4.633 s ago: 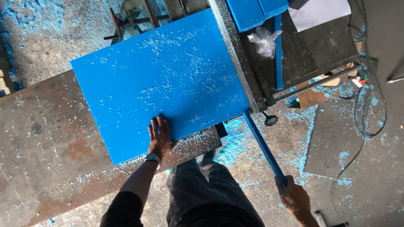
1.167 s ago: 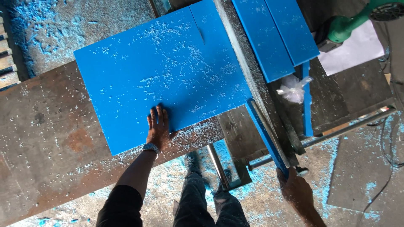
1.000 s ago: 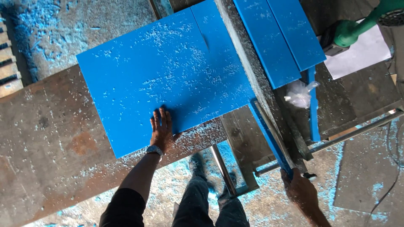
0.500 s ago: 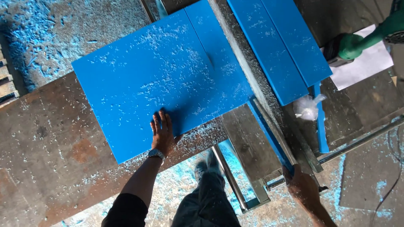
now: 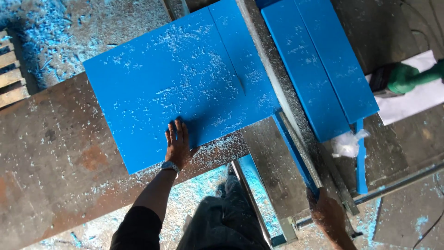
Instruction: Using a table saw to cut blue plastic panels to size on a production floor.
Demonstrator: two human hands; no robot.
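My left hand flat on near edge of blue board, fingers spread, watch on wrist. Board lies on rusty metal table, dusted with pale shavings, saw cut running partway in from far edge. My right hand grips end of narrow blue strip beside rail. Two blue planks lie right of rail; green power tool on white sheet.

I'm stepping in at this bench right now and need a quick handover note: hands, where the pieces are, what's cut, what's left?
Left hand: flat, fingers spread, pressing the near edge of the large blue sheet on the rusty metal table.
Right hand: gripping the near end of the long blue strip beside the metal rail.
Done: a cut runs partway into the sheet from its far edge; two cut blue panels lie right of the rail.
Left: the cut stops short of the near edge.
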